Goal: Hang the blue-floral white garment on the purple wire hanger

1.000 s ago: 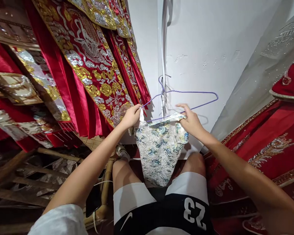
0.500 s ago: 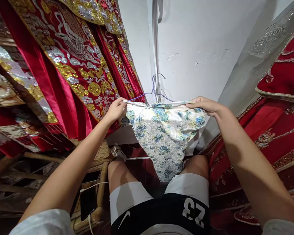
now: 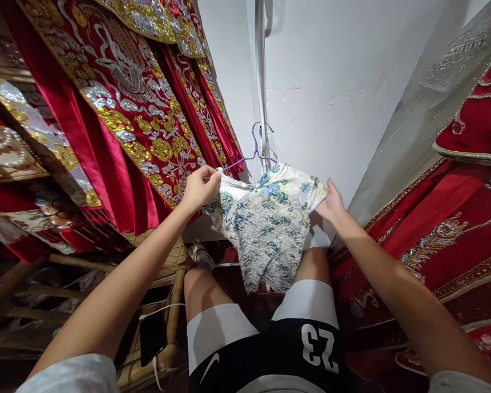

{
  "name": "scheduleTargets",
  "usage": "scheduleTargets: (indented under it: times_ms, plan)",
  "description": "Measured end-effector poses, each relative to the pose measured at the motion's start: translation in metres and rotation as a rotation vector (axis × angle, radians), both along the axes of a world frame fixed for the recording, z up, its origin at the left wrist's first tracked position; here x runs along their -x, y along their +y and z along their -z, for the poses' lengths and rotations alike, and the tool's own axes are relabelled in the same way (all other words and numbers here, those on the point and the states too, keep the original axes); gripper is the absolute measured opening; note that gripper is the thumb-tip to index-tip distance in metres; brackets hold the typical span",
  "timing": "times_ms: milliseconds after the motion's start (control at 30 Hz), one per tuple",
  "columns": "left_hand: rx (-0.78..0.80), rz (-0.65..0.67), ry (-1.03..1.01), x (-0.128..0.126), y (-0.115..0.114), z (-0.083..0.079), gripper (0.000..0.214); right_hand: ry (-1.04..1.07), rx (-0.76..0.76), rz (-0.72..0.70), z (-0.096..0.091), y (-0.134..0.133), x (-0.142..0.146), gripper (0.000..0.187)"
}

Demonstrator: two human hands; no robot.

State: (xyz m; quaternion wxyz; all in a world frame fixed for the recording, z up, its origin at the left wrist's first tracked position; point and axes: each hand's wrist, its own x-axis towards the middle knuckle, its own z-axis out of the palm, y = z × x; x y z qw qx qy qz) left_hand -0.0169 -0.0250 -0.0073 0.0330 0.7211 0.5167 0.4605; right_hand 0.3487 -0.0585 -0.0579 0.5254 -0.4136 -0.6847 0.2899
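Observation:
A short-sleeved top, white with blue and yellow flowers, hangs on a thin purple hanger in front of me. The hanger's right arm goes in at the top's neck, while part of its left arm shows above the collar. My left hand pinches the cloth at the left shoulder between thumb and fingers. At the right sleeve's cuff is my right hand, its fingers stretched out and apart, touching the sleeve edge; its thumb side is partly hidden by the cloth. The hem drapes down between my knees.
Red gowns with gold and silver embroidery hang close on the left. More red beaded garments hang on the right, beside a sheer cover. A bamboo chair holds a phone with a white cable. A white wall stands ahead.
The top's right shoulder has settled over the hanger, and its neckline now stands open. My right hand has let go of the upper edge and moved down to the sleeve cuff. My left hand still pinches.

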Motion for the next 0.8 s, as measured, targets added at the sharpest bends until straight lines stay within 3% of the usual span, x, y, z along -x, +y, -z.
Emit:
scheduleTargets:
  times_ms: [133,200,300,500,600,733,800]
  plan:
    - [-0.044,0.004,-0.024,-0.011,-0.005,-0.008,0.039,-0.003,-0.044,0.049,-0.015,-0.001,-0.018,0.09]
    - [-0.067,-0.009,-0.046,-0.017,-0.004,-0.014,0.048,-0.033,-0.112,0.137,-0.033,-0.003,-0.015,0.09]
    - [-0.103,-0.038,0.012,-0.017,-0.001,-0.019,0.041,-0.03,-0.173,0.2,-0.054,-0.018,0.006,0.083]
    - [-0.009,-0.057,0.138,-0.018,0.0,-0.006,0.031,0.06,-0.007,-0.116,-0.054,-0.067,0.022,0.073]
    - [-0.004,-0.028,0.127,-0.033,0.003,-0.005,0.021,0.115,0.022,-0.126,-0.059,-0.052,0.017,0.07]
    - [-0.017,-0.019,0.06,-0.042,0.016,-0.013,0.012,0.142,-0.054,-0.004,-0.063,-0.019,0.03,0.074]
    - [-0.037,-0.038,0.017,-0.037,0.022,-0.015,0.015,0.147,-0.061,-0.013,-0.06,-0.023,0.044,0.076]
